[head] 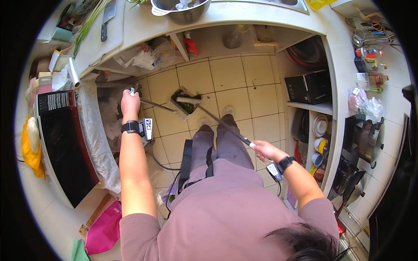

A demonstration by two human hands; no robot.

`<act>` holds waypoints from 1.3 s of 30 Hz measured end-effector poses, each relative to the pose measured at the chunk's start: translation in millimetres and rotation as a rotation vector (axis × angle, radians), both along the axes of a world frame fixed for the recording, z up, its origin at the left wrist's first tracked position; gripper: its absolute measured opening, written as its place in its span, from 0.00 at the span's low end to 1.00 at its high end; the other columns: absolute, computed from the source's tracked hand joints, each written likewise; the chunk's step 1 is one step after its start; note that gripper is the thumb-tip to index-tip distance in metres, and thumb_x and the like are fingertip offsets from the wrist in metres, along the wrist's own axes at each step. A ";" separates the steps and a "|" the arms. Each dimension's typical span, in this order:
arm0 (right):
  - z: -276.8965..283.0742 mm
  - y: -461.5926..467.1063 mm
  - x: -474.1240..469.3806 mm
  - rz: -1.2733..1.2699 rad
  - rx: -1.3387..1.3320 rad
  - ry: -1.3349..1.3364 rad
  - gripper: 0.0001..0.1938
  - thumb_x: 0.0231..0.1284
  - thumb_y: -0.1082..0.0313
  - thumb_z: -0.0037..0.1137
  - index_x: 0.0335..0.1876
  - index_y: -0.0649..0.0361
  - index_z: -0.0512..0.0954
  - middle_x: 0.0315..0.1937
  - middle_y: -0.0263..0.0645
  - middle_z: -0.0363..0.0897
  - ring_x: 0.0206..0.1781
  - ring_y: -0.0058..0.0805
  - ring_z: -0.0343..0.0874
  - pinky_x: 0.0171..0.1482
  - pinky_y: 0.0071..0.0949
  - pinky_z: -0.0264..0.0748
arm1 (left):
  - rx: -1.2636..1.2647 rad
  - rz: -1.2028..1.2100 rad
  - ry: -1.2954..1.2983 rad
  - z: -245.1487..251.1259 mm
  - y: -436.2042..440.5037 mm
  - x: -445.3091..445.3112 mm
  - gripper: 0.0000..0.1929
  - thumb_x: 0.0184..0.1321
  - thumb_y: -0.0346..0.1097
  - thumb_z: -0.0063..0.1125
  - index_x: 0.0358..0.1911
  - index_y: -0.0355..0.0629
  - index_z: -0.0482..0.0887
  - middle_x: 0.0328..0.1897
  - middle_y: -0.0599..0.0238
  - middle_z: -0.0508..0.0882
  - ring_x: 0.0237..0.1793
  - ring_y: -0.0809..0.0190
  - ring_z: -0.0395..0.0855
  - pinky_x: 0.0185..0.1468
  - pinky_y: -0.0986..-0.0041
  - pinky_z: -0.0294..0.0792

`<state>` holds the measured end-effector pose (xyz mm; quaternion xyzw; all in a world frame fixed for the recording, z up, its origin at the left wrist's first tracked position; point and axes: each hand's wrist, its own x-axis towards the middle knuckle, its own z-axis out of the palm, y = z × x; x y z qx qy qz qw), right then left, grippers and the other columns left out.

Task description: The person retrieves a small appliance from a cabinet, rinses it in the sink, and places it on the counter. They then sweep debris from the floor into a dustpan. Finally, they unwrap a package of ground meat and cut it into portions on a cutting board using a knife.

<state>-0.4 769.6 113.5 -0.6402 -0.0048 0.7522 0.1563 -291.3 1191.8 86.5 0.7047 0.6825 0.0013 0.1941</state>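
Note:
My left hand (130, 102) grips the top of a long dustpan handle (158, 105). At its lower end the dustpan (179, 109), with a row of comb teeth, rests on the tiled floor ahead of my feet. Dark green scraps (188, 107) lie in the pan. My right hand (266, 150) is closed around a broom handle (225, 124) that slants down to the left. The pale broom head (188, 100) is over the dustpan and partly covers the scraps; its bristles are hard to make out.
Small dark bits (254, 88) dot the floor tiles (227, 70). Above, a counter (137, 23) carries a kitchen knife (108, 19) and a pot (186, 14). Open shelves (310, 107) stand at right, a microwave oven (65, 143) at left. Plastic bags (109, 111) sit under the left side.

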 end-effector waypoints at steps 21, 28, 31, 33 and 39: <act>-107.1 -26.3 53.7 -1.050 -0.150 -0.395 0.08 0.65 0.60 0.33 0.36 0.56 0.59 0.17 0.34 0.62 0.13 0.23 0.60 0.13 0.22 0.58 | 0.007 -0.234 -0.093 -0.1 -24.0 -26.0 0.16 0.54 0.40 0.54 0.39 0.36 0.70 0.37 0.40 0.79 0.41 0.38 0.75 0.43 0.56 0.68; -42.2 -90.0 24.6 -0.879 -0.101 -0.325 0.07 0.65 0.61 0.35 0.41 0.53 0.63 0.14 0.31 0.60 0.12 0.20 0.58 0.13 0.21 0.56 | -0.002 -0.228 -0.116 0.4 -15.3 -32.6 0.14 0.54 0.40 0.53 0.38 0.37 0.70 0.37 0.44 0.79 0.42 0.38 0.75 0.43 0.57 0.67; -24.6 -96.2 19.3 -0.753 -0.128 -0.445 0.11 0.64 0.64 0.36 0.51 0.50 0.64 0.14 0.29 0.59 0.13 0.19 0.58 0.14 0.20 0.57 | -0.020 -0.217 -0.122 -1.2 -11.3 -29.1 0.14 0.54 0.39 0.53 0.37 0.37 0.70 0.36 0.43 0.79 0.41 0.39 0.75 0.43 0.57 0.67; -36.9 -81.7 30.0 -0.637 -0.088 -0.526 0.11 0.64 0.65 0.35 0.51 0.51 0.64 0.14 0.29 0.59 0.13 0.19 0.58 0.14 0.20 0.57 | -0.003 -0.229 -0.114 -1.5 -9.6 -23.8 0.14 0.54 0.39 0.53 0.37 0.37 0.70 0.36 0.43 0.79 0.41 0.39 0.75 0.43 0.58 0.67; -111.5 -53.9 114.3 -0.645 -0.050 -0.573 0.17 0.64 0.64 0.37 0.58 0.53 0.61 0.14 0.30 0.60 0.13 0.20 0.60 0.14 0.23 0.58 | -0.018 -0.236 -0.094 1.3 -17.0 -14.9 0.14 0.54 0.39 0.53 0.37 0.36 0.70 0.36 0.43 0.79 0.40 0.38 0.74 0.42 0.58 0.66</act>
